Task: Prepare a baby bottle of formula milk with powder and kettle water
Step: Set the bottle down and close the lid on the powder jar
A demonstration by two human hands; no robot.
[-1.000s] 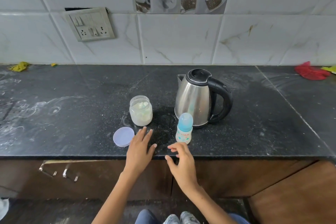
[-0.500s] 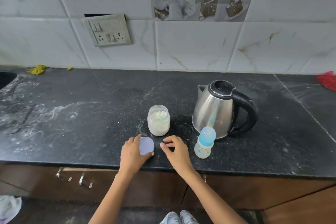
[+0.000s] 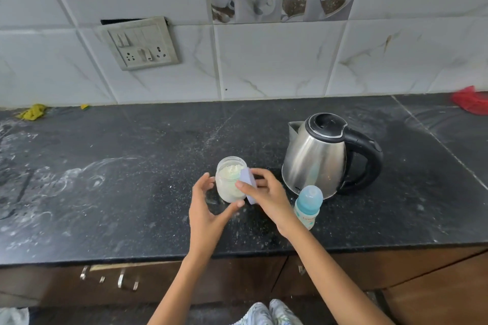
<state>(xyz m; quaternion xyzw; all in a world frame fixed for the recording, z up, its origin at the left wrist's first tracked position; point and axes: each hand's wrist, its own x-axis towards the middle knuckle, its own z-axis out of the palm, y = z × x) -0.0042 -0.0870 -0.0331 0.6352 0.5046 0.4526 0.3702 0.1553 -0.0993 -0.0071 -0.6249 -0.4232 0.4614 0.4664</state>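
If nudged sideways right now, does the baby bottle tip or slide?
Probably tips: the bottle looks tall and narrow, with its blue cap on. It seems empty, so likely light and easily knocked. The counter looks smooth and powder-dusted, so a low push might slide it instead.

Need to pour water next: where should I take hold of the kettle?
Grip the kettle by its black loop handle, coming from the right. The handle juts out on that side, away from the spout, and nothing stands there; the baby bottle stands in front of its body.
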